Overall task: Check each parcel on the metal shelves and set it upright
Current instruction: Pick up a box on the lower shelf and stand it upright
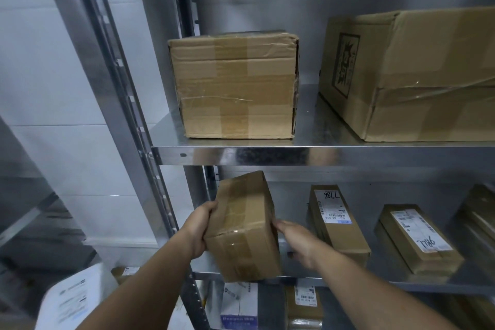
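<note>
- At the bottom left, nearest the camera, a white mailing bag (72, 300) with a printed label shows blurred, outside the rack.
- Both forearms reach up from the bottom of the view to a brown taped parcel (243, 225).
- The left hand (199, 228) grips the parcel's left edge with its fingers curled round the side.
- The right hand (297, 241) rests against the parcel's right side with fairly straight fingers. The fingertips touch the cardboard and the thumb points down.
- The parcel is held tilted, its top leaning to the right, at the left end of the middle shelf (375, 284). Its lower corner overlaps that shelf's front edge.
- Under that shelf, a white and blue box (238, 305) and a small brown labelled parcel (304, 305) stand side by side.
- On the middle shelf, just right of the hands, lies a long parcel marked 7786 (337, 220), its label facing up.
- Further right lies a parcel marked 786 (417, 238), and a blurred dark parcel (479, 211) sits at the frame edge.
- A slotted metal post (128, 115) runs up the rack's left side.
- On the upper shelf (267, 155) stands a square taped carton (233, 88), set well apart from a larger printed carton (417, 75) on its right.
- Behind everything is a white tiled wall (40, 61).
</note>
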Demonstrator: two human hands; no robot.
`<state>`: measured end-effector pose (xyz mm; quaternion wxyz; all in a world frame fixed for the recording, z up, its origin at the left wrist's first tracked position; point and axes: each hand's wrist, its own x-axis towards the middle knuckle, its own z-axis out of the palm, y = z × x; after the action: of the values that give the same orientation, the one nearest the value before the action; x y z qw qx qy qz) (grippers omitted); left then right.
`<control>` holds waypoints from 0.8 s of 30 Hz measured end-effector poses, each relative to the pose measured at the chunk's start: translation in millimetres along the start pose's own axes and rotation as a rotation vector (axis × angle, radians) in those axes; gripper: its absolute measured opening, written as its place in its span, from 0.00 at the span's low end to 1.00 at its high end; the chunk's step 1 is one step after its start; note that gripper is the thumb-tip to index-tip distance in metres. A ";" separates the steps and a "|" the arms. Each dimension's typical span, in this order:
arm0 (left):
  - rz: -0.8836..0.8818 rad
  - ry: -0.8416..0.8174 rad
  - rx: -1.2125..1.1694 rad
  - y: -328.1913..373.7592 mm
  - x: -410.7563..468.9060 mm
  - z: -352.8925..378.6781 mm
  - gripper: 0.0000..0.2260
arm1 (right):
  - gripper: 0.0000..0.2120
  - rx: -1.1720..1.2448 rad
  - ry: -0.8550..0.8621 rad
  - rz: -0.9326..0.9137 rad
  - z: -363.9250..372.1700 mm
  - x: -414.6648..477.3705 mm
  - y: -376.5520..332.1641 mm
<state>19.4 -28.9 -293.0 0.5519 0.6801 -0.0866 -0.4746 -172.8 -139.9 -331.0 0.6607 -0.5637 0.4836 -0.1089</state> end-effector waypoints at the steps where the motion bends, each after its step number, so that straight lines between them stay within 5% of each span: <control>1: 0.010 -0.006 0.018 1.2 -1.8 1.3 0.12 | 0.27 -0.043 0.010 0.007 0.2 2.1 -1.1; 7: 0.078 0.001 0.144 -5.7 5.5 6.0 0.16 | 0.46 -0.051 -0.031 -0.015 7.7 15.1 -10.7; 24: 0.031 0.061 0.391 -41.8 29.5 20.4 0.12 | 0.29 -0.317 0.159 0.060 26.6 33.5 10.2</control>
<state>3.1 -45.7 -342.8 0.4190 0.7870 -0.1709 -0.4193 -139.6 -142.5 -359.7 0.5264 -0.6356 0.5619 -0.0559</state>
